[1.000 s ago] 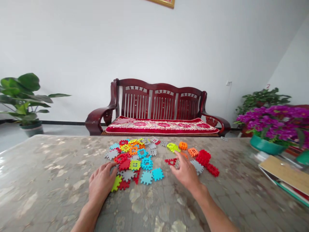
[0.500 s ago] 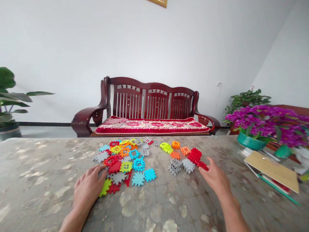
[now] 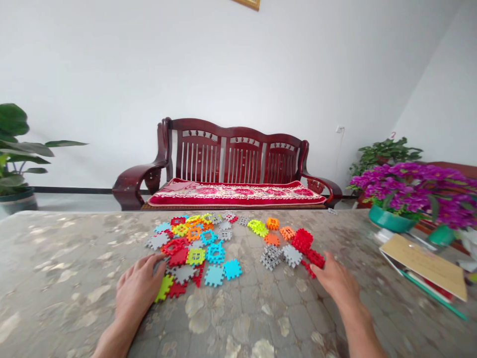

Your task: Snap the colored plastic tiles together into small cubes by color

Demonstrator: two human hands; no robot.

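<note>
Toothed plastic building tiles lie in a loose pile (image 3: 196, 256) at the centre left of the table, in red, grey, blue, yellow-green and orange. At the pile's left edge rests my left hand (image 3: 137, 283), its thumb apart from the fingers beside a yellow-green tile (image 3: 164, 288). A bit of grey shows between thumb and forefinger. My right hand (image 3: 338, 279) has thumb and forefinger around a red tile (image 3: 315, 257); its other fingers are mostly hidden. Just left of that tile are a red block of tiles (image 3: 302, 240) and a grey tile (image 3: 291, 255).
A patterned cloth covers the table (image 3: 238, 318). On the right stand purple flowers in a green pot (image 3: 391, 219), beside a brown envelope (image 3: 425, 263) on papers. Beyond the far edge is a wooden bench (image 3: 242, 154) with a red cover.
My right hand has shifted slightly down and right. The red tile at its fingertips shows more of its face, with more red visible below it. My left hand stays at the pile.
</note>
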